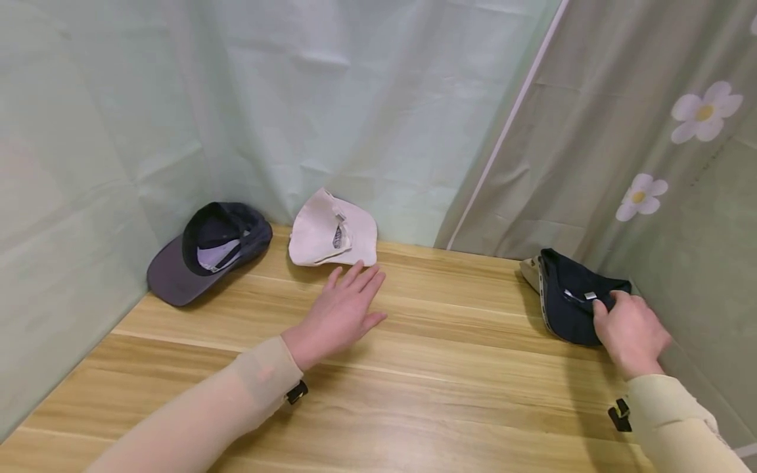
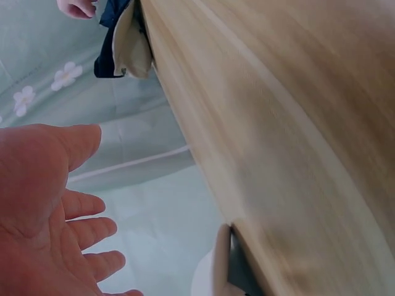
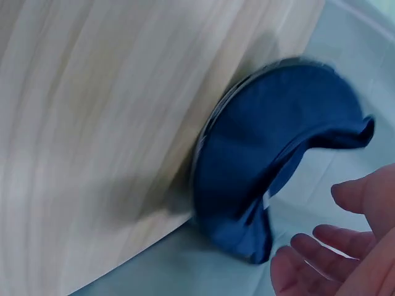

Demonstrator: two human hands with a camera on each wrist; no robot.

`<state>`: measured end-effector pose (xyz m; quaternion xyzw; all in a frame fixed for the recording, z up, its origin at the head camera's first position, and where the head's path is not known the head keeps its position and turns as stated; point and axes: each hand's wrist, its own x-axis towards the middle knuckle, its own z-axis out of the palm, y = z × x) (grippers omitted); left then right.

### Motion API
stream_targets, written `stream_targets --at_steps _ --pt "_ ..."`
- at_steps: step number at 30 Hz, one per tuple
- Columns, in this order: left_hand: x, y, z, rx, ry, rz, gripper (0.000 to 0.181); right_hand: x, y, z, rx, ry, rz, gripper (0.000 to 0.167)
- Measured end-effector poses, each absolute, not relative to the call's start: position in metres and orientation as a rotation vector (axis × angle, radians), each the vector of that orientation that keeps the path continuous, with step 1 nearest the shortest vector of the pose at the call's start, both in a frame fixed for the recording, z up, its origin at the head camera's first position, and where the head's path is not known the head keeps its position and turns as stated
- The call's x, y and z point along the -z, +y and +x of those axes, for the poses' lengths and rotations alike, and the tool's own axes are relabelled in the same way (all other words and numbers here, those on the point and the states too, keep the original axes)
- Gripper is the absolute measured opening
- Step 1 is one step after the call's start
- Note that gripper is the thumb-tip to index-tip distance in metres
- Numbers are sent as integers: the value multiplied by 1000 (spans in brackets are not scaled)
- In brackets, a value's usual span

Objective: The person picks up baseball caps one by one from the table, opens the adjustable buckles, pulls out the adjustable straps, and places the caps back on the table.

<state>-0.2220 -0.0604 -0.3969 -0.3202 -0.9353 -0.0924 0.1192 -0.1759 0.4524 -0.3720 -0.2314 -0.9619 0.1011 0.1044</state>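
Observation:
At the table's right end lies a navy cap (image 1: 570, 299), a beige part showing at its left. My right hand (image 1: 633, 332) is at its near right edge; in the right wrist view the thumb stands apart from the navy cap (image 3: 278, 142) and the fingers are loosely bent close to its edge. My left hand (image 1: 337, 318) is held with its fingers spread, just in front of a white cap (image 1: 319, 230), and nothing is in its palm. Farther left, a dark cap (image 1: 180, 272) with a greyish brim lies tipped, its inside showing.
The wooden table (image 1: 449, 394) meets pale green curtains (image 1: 367, 118) at the back and left. A grey curtain with white flowers (image 1: 706, 112) hangs at the back right. A white strip (image 1: 508, 125) runs down between the two.

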Motion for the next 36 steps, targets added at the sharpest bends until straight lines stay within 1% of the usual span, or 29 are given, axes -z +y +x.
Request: stream_targets --at_steps 15,23,36 --pt "391 -75 -239 240 -2776 -816 75 373 381 -185 -323 -2763 -256 62" --pt "394 -85 -250 234 -2807 -758 76 377 346 -185 -299 -2680 -13 56" --pt "402 -108 -268 267 -2897 -637 74 382 301 -185 -240 -2673 249 58"
